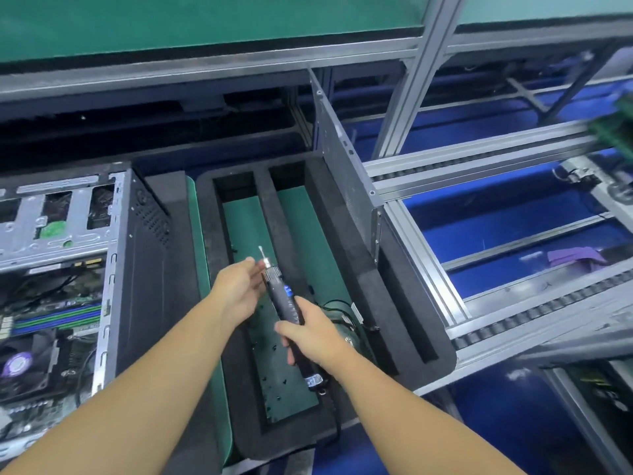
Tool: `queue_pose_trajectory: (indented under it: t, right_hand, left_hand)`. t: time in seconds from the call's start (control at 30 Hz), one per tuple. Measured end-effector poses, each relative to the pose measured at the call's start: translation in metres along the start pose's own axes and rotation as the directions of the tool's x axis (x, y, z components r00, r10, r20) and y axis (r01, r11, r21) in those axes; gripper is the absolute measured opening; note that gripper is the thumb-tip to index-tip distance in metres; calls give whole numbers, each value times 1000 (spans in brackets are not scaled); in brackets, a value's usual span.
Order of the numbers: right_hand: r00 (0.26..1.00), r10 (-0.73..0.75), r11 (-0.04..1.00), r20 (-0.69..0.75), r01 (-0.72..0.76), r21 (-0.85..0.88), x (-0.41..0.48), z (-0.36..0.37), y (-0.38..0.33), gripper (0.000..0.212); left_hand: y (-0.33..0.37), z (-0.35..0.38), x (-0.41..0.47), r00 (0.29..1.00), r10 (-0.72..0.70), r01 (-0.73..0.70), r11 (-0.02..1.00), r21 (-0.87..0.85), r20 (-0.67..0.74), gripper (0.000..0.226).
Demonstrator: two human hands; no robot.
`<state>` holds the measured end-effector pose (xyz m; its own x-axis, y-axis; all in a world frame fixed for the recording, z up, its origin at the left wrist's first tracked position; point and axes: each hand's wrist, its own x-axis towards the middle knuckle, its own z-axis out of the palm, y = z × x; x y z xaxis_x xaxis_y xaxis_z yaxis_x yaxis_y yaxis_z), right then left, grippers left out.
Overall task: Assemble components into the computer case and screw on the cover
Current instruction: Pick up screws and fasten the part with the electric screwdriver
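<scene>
Your right hand (pixel 308 334) grips the driver (pixel 286 296), bit (pixel 261 253) aimed away. Your left hand (pixel 238 289), fingers seemingly loose, flanks the bit; the case (pixel 144 234) lies left.

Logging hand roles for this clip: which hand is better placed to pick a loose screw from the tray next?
Probably left. The left hand is free beside the bit, over the screws in the foam tray; the right hand grips the screwdriver.
</scene>
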<state>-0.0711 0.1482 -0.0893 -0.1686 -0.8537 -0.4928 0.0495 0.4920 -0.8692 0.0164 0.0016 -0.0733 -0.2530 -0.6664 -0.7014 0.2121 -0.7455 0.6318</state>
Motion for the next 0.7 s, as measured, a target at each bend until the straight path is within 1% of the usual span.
queue_pose_trajectory:
  t: [0.1, 0.17, 0.3, 0.4, 0.53, 0.6, 0.7]
  right_hand:
    - [998, -24, 997, 59, 28, -73, -8, 11, -17, 20]
    - [996, -27, 991, 86, 38, -126, -13, 13, -28, 24]
    - [987, -36, 980, 156, 65, -190, -21, 16, -51, 43]
    - [975, -91, 958, 204, 142, -251, -31, 26, -71, 54]
    - [964, -173, 954, 203, 215, -208, -48, 54, -96, 68]
    - [958, -213, 938, 190, 255, -236, -57, 75, -106, 68]
    - [952, -246, 914, 184, 291, -283, -71, 108, -113, 62]
  left_hand:
    - [14, 2, -13, 999, -8, 16, 976, -216, 37, 17]
    - [25, -1, -22, 997, 16, 4, 960, -279, 71, 20]
    - [49, -7, -40, 986, 104, -62, 957, -285, 133, 22]
    - [67, -14, -57, 970, 179, -126, 950, -284, 168, 22]
    - [91, -36, -88, 941, 253, -156, 914, -375, 225, 23]
    - [104, -53, -106, 924, 282, -169, 906, -387, 258, 23]
    - [118, -84, -130, 903, 298, -179, 915, -361, 309, 23]
